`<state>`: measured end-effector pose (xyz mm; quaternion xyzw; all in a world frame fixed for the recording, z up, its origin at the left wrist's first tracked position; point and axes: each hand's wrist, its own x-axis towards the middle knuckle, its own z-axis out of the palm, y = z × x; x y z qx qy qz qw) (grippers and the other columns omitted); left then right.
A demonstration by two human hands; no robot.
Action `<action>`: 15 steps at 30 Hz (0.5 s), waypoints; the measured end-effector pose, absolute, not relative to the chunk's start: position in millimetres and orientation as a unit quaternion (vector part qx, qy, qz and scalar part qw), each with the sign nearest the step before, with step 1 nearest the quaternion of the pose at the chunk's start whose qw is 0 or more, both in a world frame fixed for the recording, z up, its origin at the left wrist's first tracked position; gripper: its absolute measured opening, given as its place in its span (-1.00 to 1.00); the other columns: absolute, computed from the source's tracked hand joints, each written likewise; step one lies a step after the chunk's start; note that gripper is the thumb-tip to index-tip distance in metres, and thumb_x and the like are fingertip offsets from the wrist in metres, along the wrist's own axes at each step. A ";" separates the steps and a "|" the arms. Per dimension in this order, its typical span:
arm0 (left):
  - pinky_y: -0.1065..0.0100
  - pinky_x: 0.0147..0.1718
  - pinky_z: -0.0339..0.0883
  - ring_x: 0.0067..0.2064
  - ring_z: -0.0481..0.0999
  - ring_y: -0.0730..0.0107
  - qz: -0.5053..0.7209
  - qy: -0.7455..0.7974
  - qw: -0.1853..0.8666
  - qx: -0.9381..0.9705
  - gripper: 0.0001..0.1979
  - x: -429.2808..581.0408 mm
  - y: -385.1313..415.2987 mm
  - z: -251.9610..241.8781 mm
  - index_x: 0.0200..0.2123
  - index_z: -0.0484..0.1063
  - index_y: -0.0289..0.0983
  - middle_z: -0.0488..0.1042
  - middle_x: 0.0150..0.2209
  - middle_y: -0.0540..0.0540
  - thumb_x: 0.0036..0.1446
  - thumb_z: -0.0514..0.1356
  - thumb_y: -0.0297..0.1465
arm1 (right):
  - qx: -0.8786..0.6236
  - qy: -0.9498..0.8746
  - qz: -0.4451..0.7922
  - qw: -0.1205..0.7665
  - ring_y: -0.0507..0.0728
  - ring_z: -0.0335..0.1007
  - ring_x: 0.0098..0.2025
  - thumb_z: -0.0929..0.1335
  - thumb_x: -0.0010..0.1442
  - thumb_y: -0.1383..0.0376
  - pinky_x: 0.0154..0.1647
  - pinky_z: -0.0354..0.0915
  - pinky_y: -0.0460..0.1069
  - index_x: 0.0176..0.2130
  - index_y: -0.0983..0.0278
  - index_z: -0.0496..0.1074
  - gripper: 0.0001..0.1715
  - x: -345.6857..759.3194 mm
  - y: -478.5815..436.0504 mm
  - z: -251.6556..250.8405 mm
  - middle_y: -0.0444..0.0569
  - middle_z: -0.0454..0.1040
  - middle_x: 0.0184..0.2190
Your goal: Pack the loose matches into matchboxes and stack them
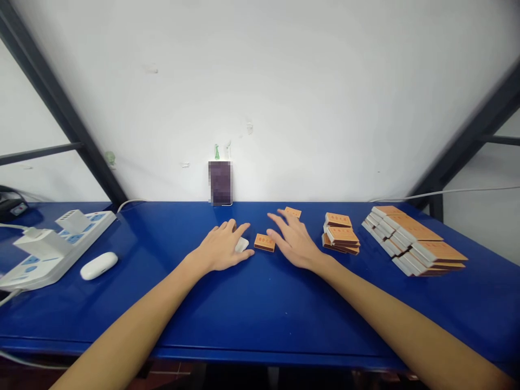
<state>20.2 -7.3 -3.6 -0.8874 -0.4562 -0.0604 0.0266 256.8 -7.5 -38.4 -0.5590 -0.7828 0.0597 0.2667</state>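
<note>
An orange matchbox (pixel 264 242) lies flat on the blue table between my two hands. My left hand (pixel 221 246) is just left of it, thumb and index finger stretched apart. Next to that palm is a small white object (pixel 242 245), partly hidden by the hand; I cannot tell whether they touch. On the other side, my right hand (pixel 296 242) hovers or rests with its fingers spread, the thumb close to the matchbox. Beyond its fingers lies another orange box (pixel 293 213), partly covered by them. Neither hand grips anything visibly.
To the right stand a small uneven stack of matchboxes (pixel 341 234) and a larger stepped stack (pixel 422 238). A white earbud case (pixel 99 265) and a power strip (pixel 57 265) with chargers are at left. A blurred dark rectangle (pixel 221 183) leans against the wall.
</note>
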 end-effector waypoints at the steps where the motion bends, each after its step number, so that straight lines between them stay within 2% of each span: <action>1: -0.02 0.00 0.32 0.06 0.43 -0.08 -0.057 -0.464 0.029 -0.884 -0.30 19.9 -6.5 -3.7 0.32 0.14 -0.23 0.37 0.08 -0.30 0.25 0.06 0.02 | -0.585 -0.762 0.047 0.274 0.39 -0.16 0.42 0.08 0.38 -0.06 0.30 0.00 0.39 0.34 0.18 0.13 -0.31 258.0 0.2 -40.8 0.19 -0.01 0.40; 3: -0.03 -0.01 0.33 0.05 0.46 -0.11 -0.053 -0.467 0.029 -0.882 -0.33 18.9 -4.5 -3.8 0.30 0.16 -0.26 0.42 0.06 -0.33 0.26 0.06 0.00 | -0.629 -0.723 0.034 0.284 0.44 -0.18 0.42 0.08 0.38 -0.07 0.29 -0.01 0.41 0.34 0.24 0.14 -0.28 260.6 14.4 -45.1 0.24 0.00 0.39; 8: 0.03 -0.05 0.36 0.02 0.48 -0.05 -0.086 -0.433 0.052 -0.896 -0.46 16.7 0.3 -2.1 0.25 0.21 -0.31 0.46 0.01 -0.30 0.27 0.11 -0.23 | -0.656 -0.695 0.021 0.293 0.39 0.18 0.25 0.03 0.41 0.05 0.19 0.17 0.36 0.19 0.33 0.32 -0.36 266.9 26.3 -49.3 0.27 0.34 0.14; 12: 0.08 -0.06 0.39 -0.04 0.47 0.05 -0.170 -0.405 0.093 -0.894 -0.53 18.8 0.4 0.0 0.19 0.28 -0.33 0.43 -0.03 -0.24 0.22 0.12 -0.35 | -0.646 -0.708 0.005 0.285 0.38 0.27 0.17 0.11 0.37 0.19 0.15 0.22 0.32 0.06 0.37 0.42 -0.50 271.9 19.8 -49.4 0.29 0.33 0.10; 15: 0.10 -0.04 0.40 -0.03 0.44 0.10 -0.207 -0.379 0.076 -0.899 -0.56 20.3 0.4 -0.8 0.15 0.33 -0.32 0.41 -0.03 -0.21 0.21 0.14 -0.38 | -0.635 -0.728 0.021 0.257 0.37 0.34 0.11 0.13 0.36 0.23 0.11 0.26 0.28 0.04 0.39 0.43 -0.53 278.1 15.0 -50.3 0.31 0.40 0.05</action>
